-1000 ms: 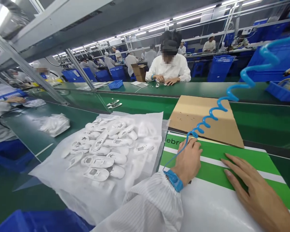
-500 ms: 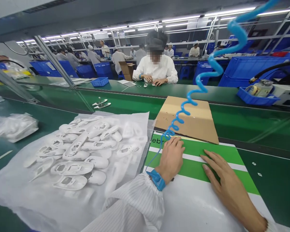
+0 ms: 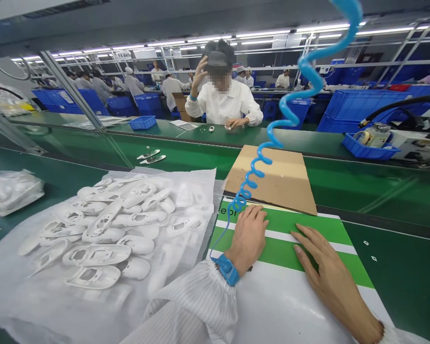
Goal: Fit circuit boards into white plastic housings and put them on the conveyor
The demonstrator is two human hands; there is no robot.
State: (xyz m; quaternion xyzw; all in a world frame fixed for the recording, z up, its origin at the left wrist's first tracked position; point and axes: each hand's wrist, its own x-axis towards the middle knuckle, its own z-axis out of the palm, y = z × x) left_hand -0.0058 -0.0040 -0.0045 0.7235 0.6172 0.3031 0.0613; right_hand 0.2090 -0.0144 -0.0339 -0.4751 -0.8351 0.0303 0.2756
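My left hand (image 3: 249, 235) rests palm down on a green and white board (image 3: 279, 306), its fingers stretched forward and holding nothing. Around that wrist is a blue strap (image 3: 228, 270), from which a coiled blue cord (image 3: 260, 160) rises to the top of the view. Farther right on the same board lies my right hand (image 3: 322, 263), flat, fingers spread, with nothing in it. To the left, many white plastic shells (image 3: 96, 254) are heaped on a translucent plastic sheet (image 3: 17, 291). The undersides of both hands are hidden.
Beyond the board lies a brown cardboard sheet (image 3: 272, 179). Two narrow parts (image 3: 152, 159) sit on the green belt. A wrapped bundle (image 3: 12, 191) is at far left. Across the line a co-worker (image 3: 224, 102) sits near blue trays (image 3: 142, 123). Two small white pieces (image 3: 374, 258) lie right of the board.
The co-worker opposite has raised one hand to the head. My view has shifted slightly, and the cord hangs differently. My hands stay in place on the board.
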